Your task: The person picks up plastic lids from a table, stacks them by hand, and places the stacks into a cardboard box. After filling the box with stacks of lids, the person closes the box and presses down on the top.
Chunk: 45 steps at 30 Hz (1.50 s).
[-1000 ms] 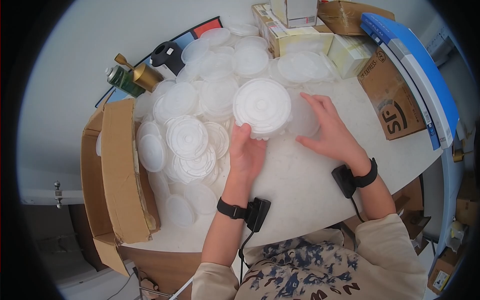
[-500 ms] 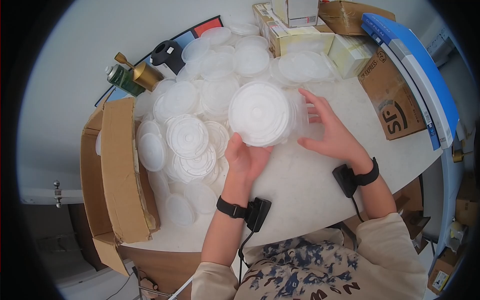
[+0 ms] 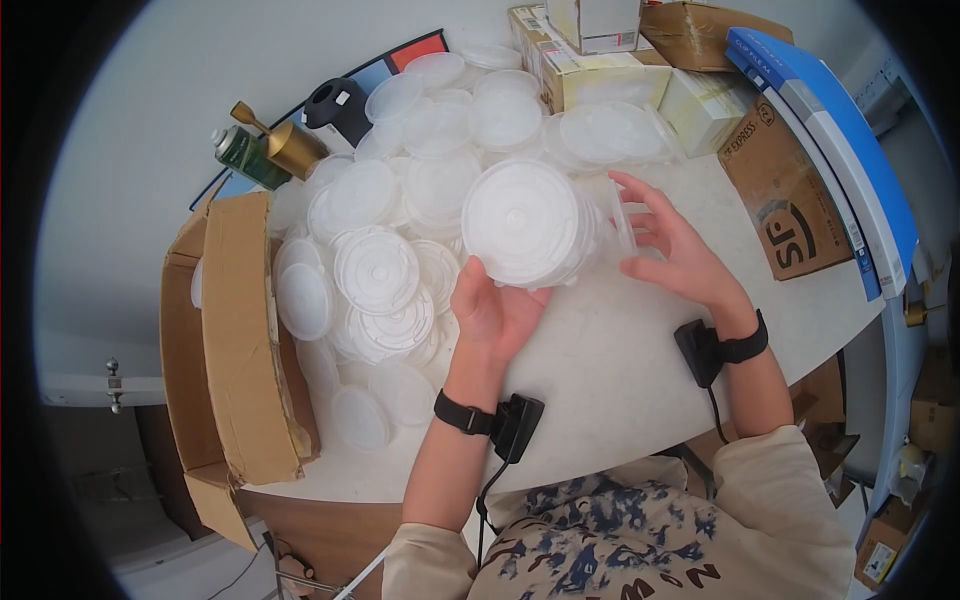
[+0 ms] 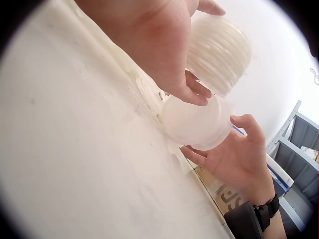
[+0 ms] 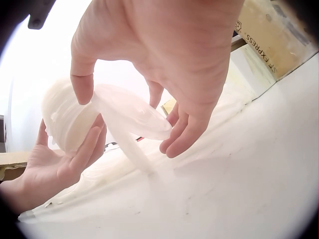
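Observation:
A stack of round translucent lids (image 3: pixel 522 222) is gripped from below by the left hand (image 3: pixel 498 312), its thumb at the near rim. In the left wrist view the stack (image 4: pixel 219 52) shows its many rims edge-on. At the stack's right end the right hand (image 3: pixel 680 250) holds a lid (image 3: pixel 622 220) by its edge. The right wrist view shows that lid (image 5: pixel 134 112) tilted between thumb and fingers of the right hand (image 5: pixel 164 55), with another lid slanting down beside it. Many loose lids (image 3: pixel 375 270) lie spread on the table to the left and behind.
An open cardboard box (image 3: pixel 235 340) stands at the left. Behind are a green can (image 3: pixel 250 160), a gold cup (image 3: pixel 293 150) and a black object (image 3: pixel 336 115). Cartons (image 3: pixel 600 80) stand at the back, with a brown box (image 3: pixel 785 190) and blue folders (image 3: pixel 815 110) on the right.
The left hand has turned the stack so more of its side shows. The right hand has moved slightly right, and a lid now stands edge-on at its fingers.

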Motion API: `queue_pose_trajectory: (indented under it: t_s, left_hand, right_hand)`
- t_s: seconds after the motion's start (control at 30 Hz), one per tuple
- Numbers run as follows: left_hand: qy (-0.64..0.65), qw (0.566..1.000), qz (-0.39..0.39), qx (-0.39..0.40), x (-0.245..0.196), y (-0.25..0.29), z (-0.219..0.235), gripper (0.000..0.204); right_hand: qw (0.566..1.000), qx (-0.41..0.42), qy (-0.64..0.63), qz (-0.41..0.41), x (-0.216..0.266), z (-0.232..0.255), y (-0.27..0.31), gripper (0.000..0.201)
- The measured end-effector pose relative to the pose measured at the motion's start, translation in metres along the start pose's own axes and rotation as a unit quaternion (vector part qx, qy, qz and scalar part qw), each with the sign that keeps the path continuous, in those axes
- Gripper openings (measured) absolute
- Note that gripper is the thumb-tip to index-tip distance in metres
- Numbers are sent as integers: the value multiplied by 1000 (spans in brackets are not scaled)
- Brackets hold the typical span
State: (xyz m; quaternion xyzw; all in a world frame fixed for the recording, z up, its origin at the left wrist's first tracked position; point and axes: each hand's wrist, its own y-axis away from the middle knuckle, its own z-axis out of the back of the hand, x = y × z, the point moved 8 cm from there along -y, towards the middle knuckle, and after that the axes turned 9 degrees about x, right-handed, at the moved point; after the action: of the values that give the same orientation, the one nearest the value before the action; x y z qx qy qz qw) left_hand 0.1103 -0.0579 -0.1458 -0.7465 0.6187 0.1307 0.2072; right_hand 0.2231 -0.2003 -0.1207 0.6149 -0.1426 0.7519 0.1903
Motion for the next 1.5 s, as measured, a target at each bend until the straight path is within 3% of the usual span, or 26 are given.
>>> queue_pose_trajectory:
  t_s: [0.17, 0.33, 0.53, 0.67, 0.8, 0.93, 1.3, 1.5]
  left_hand:
    - [18, 1000, -4, -3, -1, 1, -1, 89]
    - [-42, 999, 8, -22, -1, 0, -2, 96]
    - [15, 999, 32, 32, 4, 0, -5, 86]
    - [24, 999, 17, 40, 4, -1, -2, 81]
    - [-8, 999, -18, -25, -1, -3, 6, 77]
    - [-97, 991, -33, -87, -6, -4, 5, 74]
    - [-90, 988, -58, -108, -12, -5, 4, 75]
    - [-76, 989, -62, -112, -13, -5, 3, 75]
  right_hand:
    - [994, 52, -95, -6, 4, -14, 0, 86]
    - [985, 78, -156, -6, 3, -17, -1, 82]
    - [985, -10, -172, -17, 4, 2, 0, 81]
    - [994, -96, -43, 19, 6, 19, 2, 82]
    - [980, -166, 103, 28, 17, 27, 7, 86]
    - [971, -166, 169, 12, 22, 25, 8, 89]
    - [960, -66, 271, 16, 19, 2, 3, 83]
    - [965, -27, 261, -3, 16, -5, 3, 81]
